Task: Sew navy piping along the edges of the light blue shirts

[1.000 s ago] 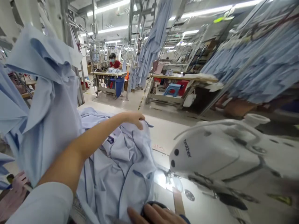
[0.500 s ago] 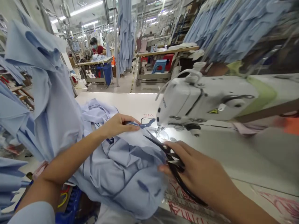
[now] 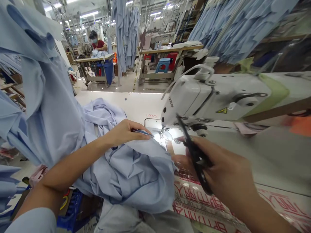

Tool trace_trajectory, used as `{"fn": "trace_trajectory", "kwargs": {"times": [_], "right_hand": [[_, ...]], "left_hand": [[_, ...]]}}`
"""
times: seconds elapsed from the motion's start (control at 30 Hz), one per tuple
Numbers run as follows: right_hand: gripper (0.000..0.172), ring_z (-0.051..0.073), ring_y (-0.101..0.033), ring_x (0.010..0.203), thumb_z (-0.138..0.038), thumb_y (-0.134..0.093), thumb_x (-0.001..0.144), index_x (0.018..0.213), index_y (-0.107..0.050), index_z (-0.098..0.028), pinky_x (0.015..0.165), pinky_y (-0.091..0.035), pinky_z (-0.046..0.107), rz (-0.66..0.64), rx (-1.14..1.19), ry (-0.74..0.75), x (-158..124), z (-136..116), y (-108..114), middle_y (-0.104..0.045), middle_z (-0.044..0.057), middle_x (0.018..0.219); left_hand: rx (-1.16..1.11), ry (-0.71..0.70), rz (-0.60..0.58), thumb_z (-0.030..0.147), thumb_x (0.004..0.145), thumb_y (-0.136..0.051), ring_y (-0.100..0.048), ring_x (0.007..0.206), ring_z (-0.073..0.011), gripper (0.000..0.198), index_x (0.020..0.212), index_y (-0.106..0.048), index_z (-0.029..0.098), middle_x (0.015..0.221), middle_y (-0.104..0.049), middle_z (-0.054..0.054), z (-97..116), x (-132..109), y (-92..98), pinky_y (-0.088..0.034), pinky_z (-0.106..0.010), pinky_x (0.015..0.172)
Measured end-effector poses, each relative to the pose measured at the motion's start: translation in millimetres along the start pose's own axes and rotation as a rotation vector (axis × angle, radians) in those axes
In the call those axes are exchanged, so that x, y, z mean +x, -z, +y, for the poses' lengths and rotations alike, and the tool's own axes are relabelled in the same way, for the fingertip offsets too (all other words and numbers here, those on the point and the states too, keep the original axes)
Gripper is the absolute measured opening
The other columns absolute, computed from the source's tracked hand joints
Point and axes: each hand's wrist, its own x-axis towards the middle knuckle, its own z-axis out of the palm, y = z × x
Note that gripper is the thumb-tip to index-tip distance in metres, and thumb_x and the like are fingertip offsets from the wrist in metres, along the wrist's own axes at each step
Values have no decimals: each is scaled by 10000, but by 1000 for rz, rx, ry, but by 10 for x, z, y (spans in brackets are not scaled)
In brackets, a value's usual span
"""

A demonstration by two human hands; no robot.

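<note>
My left hand (image 3: 126,132) pinches the edge of a light blue garment (image 3: 143,174), where a darker blue strip shows at the fingers. The garment lies bunched on the sewing table, its front part hanging over the near edge. In my right hand (image 3: 218,165) is a pair of black scissors (image 3: 198,158), blades pointing up and away, apart from the cloth. The scissors and fingers are slightly blurred. Just beyond both hands stands the white sewing machine (image 3: 191,100), its lamp lighting the needle area.
Light blue garments (image 3: 51,94) hang close on my left, and more hang on a rack (image 3: 225,29) at the back right. A blue plastic basket (image 3: 73,207) sits below left. Farther off, a person (image 3: 97,43) sits at another table; a blue stool (image 3: 162,65) stands nearby.
The scissors have swung upright and moved right, away from the cloth edge. The loose end of the dark blue strip beyond my left fingers no longer shows. My left hand keeps its pinch.
</note>
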Motion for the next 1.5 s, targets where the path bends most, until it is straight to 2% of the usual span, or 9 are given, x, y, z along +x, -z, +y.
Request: {"fn": "trace_trajectory", "kwargs": {"times": [0.17,0.37,0.57,0.67,0.8,0.97,1.13,1.37,1.5], "right_hand": [[286,115,-596,550,-355,-635,793,1033,-538,-232,484,-464,204,-133,341,-193,112,-108,-64,-656,-29,748],[259,115,-628,644,-226,-602,804,1053,-538,-242,605,-516,226,82,247,-174,6,-144,-149,-669,-32,806],[260,113,-621,584,-243,-602,810,1059,-533,-273,493,-503,220,108,238,-212,-156,-163,-197,-678,-37,818],[255,111,-612,550,-263,-594,817,1063,-529,-273,454,-487,219,97,243,-219,-170,-162,-204,-679,-35,805],[256,105,-624,600,-278,-613,809,1053,-537,-284,519,-509,203,60,298,-218,-142,-175,-175,-672,-44,798],[262,83,-575,530,-271,-645,777,1022,-555,-275,514,-492,186,-5,458,-323,-85,-210,-141,-643,-54,738],[256,95,-595,572,-287,-664,749,987,-574,-265,565,-508,190,-31,542,-409,-53,-225,-144,-636,-55,703],[338,149,-581,533,-484,-617,765,972,-555,-224,484,-487,266,-189,419,-413,-63,-116,-104,-617,-7,670],[570,192,-582,577,-672,-498,758,1051,-500,-183,443,-461,307,-262,145,-143,-129,-8,-6,-607,67,783]], "left_hand": [[423,-286,67,221,742,-659,-469,590,-67,100,812,-681,154,673,-520,23,147,-6,-65,-364,-192,533],[1326,-1187,246,67,825,-471,-464,609,-114,241,610,-512,167,578,-484,22,236,-200,-142,-485,-329,806],[1279,-1490,200,70,751,-517,-451,530,-114,267,542,-415,200,540,-464,35,-39,-301,-168,-518,-307,738],[1194,-1414,260,40,762,-481,-417,522,-108,304,529,-363,195,499,-395,41,-133,-294,-169,-508,-307,728],[907,-978,288,231,884,-471,-457,659,-129,130,827,-563,160,621,-486,4,-134,-256,-135,-485,-327,746],[583,-599,99,384,885,-496,-528,839,-151,290,815,-669,161,885,-586,-69,-53,-208,-46,-444,-295,764],[146,-143,44,384,834,-560,-558,660,-100,276,863,-688,141,739,-640,-21,-23,-214,-40,-431,-202,612],[-201,24,222,382,689,-709,-532,600,-77,275,844,-698,155,697,-635,5,-95,-136,-125,-414,-182,564],[-57,45,214,420,693,-685,-468,550,-65,303,819,-694,144,643,-584,17,-88,-102,-136,-357,-183,520]]}}
